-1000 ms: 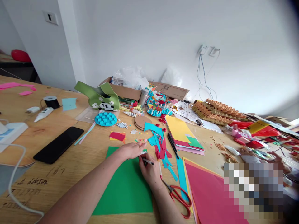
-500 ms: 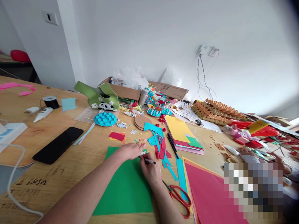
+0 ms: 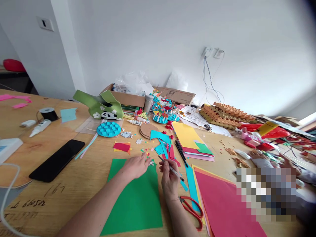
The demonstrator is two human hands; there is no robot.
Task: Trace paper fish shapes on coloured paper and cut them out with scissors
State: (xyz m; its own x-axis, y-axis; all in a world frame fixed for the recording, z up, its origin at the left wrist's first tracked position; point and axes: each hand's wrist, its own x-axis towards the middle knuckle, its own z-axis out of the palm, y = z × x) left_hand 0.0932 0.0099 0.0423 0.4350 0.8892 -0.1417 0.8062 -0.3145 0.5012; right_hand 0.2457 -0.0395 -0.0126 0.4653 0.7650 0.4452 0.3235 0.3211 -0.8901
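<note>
Right hand (image 3: 170,177) has the pen (image 3: 175,171), fingers closed in around the barrel, tip angled up and away to the left, and it's sitting just off the right edge of the green sheet (image 3: 133,207). Over on the other side, left hand (image 3: 136,166) lies across the sheet's top edge, fingers stretched forward and fairly close together, nothing gripped between them. Right by those fingertips, in the sheet's far right corner, there's a small white piece (image 3: 151,163); whether the fingers actually touch it, I can't tell. The sheet itself lies flat on the table (image 3: 84,197), squarely in front of the person.

Scissors (image 3: 194,210), red handles showing, rest beside the right wrist, blades hidden behind it. Next to them runs a blue strip (image 3: 191,184), then the big red sheet (image 3: 227,204). Beyond the hands, a pile of blue scraps (image 3: 159,135), and just left of it the cardboard discs (image 3: 147,130) and a white fish (image 3: 126,134). Far left, the phone (image 3: 58,160) lies flat. And out to the right, a co-worker's hand (image 3: 256,154) is at the table too.
</note>
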